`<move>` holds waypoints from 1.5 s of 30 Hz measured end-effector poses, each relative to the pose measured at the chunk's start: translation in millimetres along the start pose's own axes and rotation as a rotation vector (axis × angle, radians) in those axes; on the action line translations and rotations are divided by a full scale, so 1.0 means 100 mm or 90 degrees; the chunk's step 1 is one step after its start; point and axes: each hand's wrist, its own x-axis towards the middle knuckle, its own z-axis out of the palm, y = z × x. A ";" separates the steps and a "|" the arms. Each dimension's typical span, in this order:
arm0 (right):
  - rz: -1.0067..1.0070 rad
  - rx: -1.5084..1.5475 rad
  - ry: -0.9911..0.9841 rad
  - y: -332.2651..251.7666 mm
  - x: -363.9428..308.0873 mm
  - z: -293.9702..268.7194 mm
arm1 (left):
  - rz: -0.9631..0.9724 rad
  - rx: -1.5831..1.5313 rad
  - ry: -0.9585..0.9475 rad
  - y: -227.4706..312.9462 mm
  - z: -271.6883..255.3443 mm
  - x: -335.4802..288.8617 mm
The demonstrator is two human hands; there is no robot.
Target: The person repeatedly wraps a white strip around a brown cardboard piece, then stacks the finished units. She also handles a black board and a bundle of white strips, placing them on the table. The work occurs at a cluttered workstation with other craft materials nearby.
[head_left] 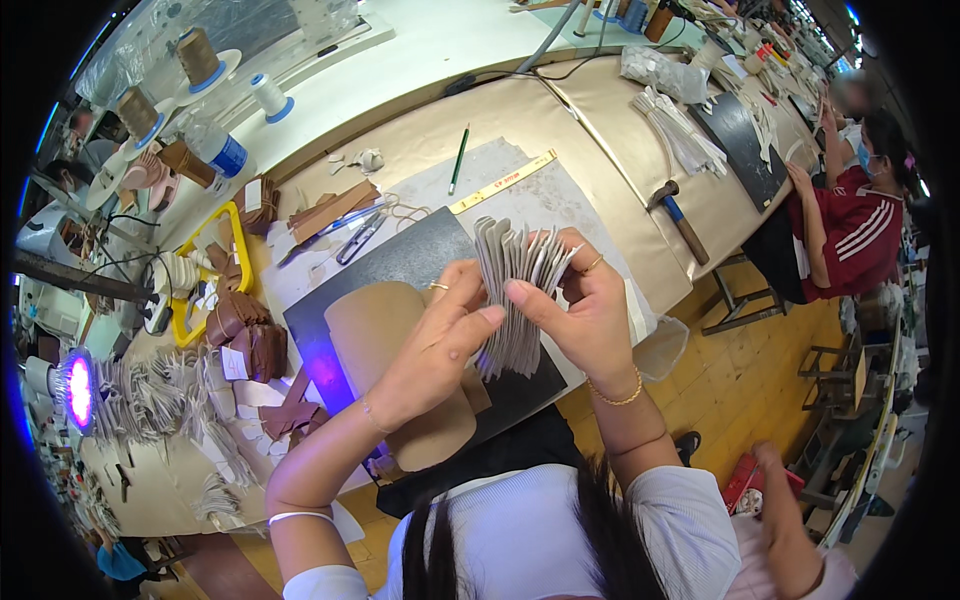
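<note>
Between my two hands is a thick stack of thin grey-white strips (512,330), fanned out along its upper edge. My left hand (450,325) grips the stack's left side, fingers behind and thumb in front. From the right, my right hand (590,305) holds it with the thumb pressed on the front. The stack is held above a dark board (400,262) on the table. A large tan curved piece (372,325) rests on that board under my left forearm and partly hidden by it.
Beyond the board lie a green pencil (460,160), a yellow ruler (503,181) and thread snips (360,238). A hammer (680,222) is at the right. Leftward stand a yellow basket (243,250), brown leather pieces (262,350) and a lit lamp (77,391). A co-worker (860,215) sits at far right.
</note>
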 end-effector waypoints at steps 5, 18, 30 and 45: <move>-0.058 -0.119 -0.004 -0.03 0.00 0.04 | 0.127 0.176 0.104 0.01 0.00 0.05; -0.005 -0.139 -0.053 -0.07 -0.02 0.08 | 0.059 0.043 0.098 0.16 -0.11 0.02; 0.030 0.079 -0.026 -0.01 -0.09 -0.10 | 0.081 0.027 0.239 0.18 -0.29 0.19; -0.228 -0.757 0.117 0.94 0.10 -0.92 | 0.138 -0.081 0.272 0.05 -0.59 0.26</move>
